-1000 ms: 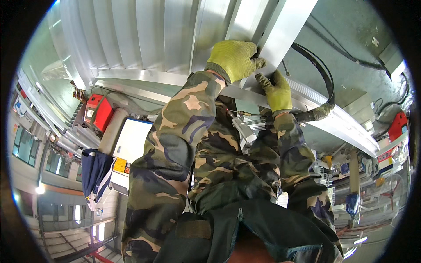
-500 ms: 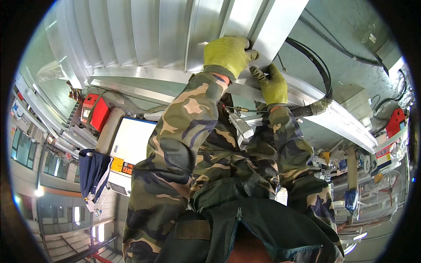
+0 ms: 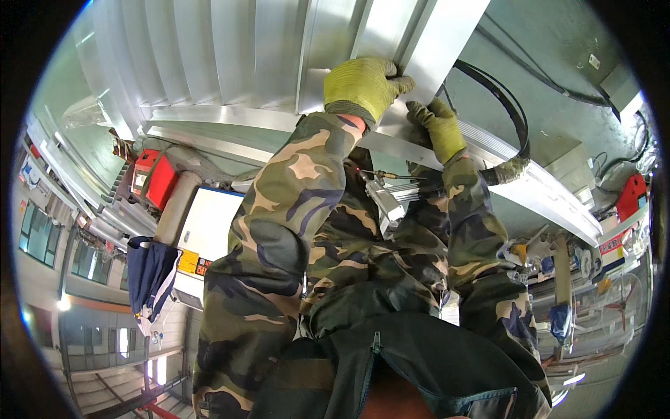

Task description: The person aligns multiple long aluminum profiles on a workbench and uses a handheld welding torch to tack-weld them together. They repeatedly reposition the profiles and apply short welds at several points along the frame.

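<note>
1. Metal strip (image 3: 436,56): ahead of left hand (image 3: 364,87) and right hand (image 3: 442,131), long axis pointing away rightward.
2. Left: nearer, curled over strip's left edge; grip unclear.
3. Right: apart, fingers bent by near end; contact unclear.

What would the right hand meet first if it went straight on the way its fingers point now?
Probably the left hand, up and to the left of the right hand, though depth is unclear.
</note>
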`<state>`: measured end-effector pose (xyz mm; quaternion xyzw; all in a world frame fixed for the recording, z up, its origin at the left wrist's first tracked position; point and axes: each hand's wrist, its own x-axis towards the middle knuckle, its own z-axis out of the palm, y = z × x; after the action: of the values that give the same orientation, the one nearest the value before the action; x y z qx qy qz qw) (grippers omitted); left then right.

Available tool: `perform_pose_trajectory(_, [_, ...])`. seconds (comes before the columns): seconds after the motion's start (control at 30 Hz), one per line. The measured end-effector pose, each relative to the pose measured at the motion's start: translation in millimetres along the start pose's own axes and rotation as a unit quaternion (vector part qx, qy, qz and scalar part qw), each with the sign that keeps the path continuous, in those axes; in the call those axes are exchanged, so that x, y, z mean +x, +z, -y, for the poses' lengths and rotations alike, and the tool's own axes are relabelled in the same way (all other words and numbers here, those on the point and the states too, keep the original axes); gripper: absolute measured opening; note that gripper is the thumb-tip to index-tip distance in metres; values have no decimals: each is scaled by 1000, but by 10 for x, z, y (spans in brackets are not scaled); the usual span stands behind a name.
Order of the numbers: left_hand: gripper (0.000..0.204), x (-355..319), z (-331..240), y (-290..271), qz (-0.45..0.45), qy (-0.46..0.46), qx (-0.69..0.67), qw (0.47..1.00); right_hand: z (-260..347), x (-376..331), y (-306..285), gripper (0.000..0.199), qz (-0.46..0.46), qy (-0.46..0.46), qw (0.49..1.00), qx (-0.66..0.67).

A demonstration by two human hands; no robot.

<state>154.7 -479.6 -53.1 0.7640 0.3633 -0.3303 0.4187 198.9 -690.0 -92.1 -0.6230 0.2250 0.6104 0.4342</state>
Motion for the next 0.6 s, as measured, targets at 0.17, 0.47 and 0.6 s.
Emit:
perform_pose_trajectory(0.17, [55,28,-4,-14,18,-20,-4,1000,84,35,-82,32,49,37,998,24])
perform_pose_trajectory(0.47, [59,55,-38,-81,47,-21,4,999,49,97,-111,21,58,38,998,9])
perform_pose_trajectory(0.6, [61,-21,0,36,8,-15,-13,1000,18,78,-137,30,72,26,997,29])
